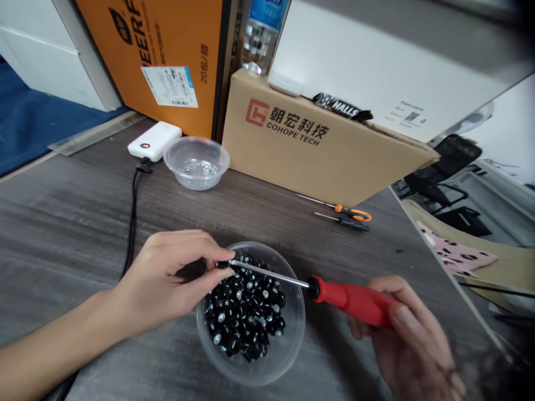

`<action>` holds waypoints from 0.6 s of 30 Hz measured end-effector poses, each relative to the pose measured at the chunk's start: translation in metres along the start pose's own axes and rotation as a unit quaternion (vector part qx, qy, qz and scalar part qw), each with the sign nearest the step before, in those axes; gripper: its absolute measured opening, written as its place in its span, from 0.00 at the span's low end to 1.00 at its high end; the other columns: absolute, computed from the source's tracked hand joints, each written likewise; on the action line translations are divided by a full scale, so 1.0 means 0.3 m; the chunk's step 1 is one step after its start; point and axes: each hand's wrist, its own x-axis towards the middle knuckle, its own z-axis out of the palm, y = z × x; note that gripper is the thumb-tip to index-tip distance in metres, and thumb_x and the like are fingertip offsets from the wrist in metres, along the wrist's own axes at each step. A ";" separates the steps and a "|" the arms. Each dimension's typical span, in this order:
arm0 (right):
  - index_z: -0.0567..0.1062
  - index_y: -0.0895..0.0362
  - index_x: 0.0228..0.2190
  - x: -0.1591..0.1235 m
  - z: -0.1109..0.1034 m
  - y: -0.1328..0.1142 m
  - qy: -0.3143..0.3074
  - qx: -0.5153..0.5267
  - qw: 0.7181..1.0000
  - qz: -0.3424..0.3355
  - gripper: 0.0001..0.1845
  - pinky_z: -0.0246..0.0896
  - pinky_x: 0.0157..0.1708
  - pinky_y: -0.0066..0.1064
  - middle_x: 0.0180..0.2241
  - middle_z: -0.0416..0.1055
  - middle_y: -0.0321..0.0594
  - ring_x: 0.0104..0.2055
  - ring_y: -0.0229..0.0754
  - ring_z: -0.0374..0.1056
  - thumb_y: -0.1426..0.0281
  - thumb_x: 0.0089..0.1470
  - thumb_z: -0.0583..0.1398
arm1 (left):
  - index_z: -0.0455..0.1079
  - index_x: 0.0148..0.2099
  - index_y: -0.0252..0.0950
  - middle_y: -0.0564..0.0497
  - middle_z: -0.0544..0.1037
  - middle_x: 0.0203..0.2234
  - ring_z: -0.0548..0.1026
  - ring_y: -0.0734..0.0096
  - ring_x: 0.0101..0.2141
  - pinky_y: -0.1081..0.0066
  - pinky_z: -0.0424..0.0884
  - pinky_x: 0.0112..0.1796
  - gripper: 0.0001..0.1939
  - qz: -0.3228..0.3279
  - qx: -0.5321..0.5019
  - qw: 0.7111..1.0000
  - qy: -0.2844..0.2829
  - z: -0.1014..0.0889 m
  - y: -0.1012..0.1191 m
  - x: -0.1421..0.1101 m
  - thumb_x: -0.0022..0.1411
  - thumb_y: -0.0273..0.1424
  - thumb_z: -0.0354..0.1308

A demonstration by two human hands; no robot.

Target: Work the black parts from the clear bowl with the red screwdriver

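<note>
My left hand (175, 275) pinches a small black knob-like part (223, 265) between thumb and fingers, at the tip of a screwdriver. That red-handled screwdriver (355, 301) sits in my right hand (403, 328), its steel shaft reaching left over a clear plastic bowl (295, 328). The bowl holds several black parts with shiny metal centres (244, 312). Both hands are above the bowl's rim, not touching the heap. My right hand is blurred at the lower right.
Two more screwdrivers (340, 214) lie on the grey wood-grain desk (83, 223) beyond the bowl. Behind stand a second clear bowl with screws (196, 163), a white power bank (154, 141) with a black cable, a cardboard box (292, 139) and a water bottle (261, 33).
</note>
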 end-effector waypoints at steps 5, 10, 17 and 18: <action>0.74 0.53 0.37 0.002 0.006 -0.012 -0.001 0.014 0.999 0.039 0.17 0.59 0.19 0.28 0.24 0.69 0.36 0.21 0.38 0.63 0.56 0.51 0.68 | 0.76 0.45 0.36 0.55 0.78 0.27 0.77 0.77 0.27 0.76 0.74 0.30 0.10 0.019 -0.021 1.000 -0.001 0.007 -0.008 0.003 0.61 0.22 0.66; 0.75 0.54 0.36 0.029 -0.041 0.019 0.019 0.038 0.999 0.015 0.14 0.57 0.15 0.28 0.24 0.69 0.39 0.19 0.39 0.61 0.57 0.53 0.64 | 0.76 0.48 0.35 0.52 0.80 0.31 0.77 0.77 0.31 0.76 0.74 0.32 0.12 0.029 -0.038 0.999 -0.017 0.013 -0.004 0.002 0.62 0.20 0.63; 0.76 0.55 0.35 0.044 -0.055 0.007 0.068 0.082 0.994 0.016 0.13 0.57 0.15 0.25 0.25 0.67 0.36 0.20 0.36 0.61 0.58 0.57 0.61 | 0.75 0.47 0.36 0.54 0.80 0.31 0.77 0.78 0.30 0.77 0.74 0.33 0.12 0.027 -0.041 0.999 -0.005 0.006 0.000 0.003 0.61 0.19 0.65; 0.76 0.55 0.35 0.045 -0.052 0.005 0.071 0.081 0.994 0.016 0.13 0.57 0.15 0.25 0.24 0.67 0.36 0.20 0.36 0.61 0.58 0.56 0.62 | 0.75 0.46 0.35 0.54 0.80 0.32 0.77 0.78 0.31 0.77 0.74 0.33 0.12 0.035 -0.046 0.998 -0.005 0.007 0.000 0.003 0.61 0.19 0.64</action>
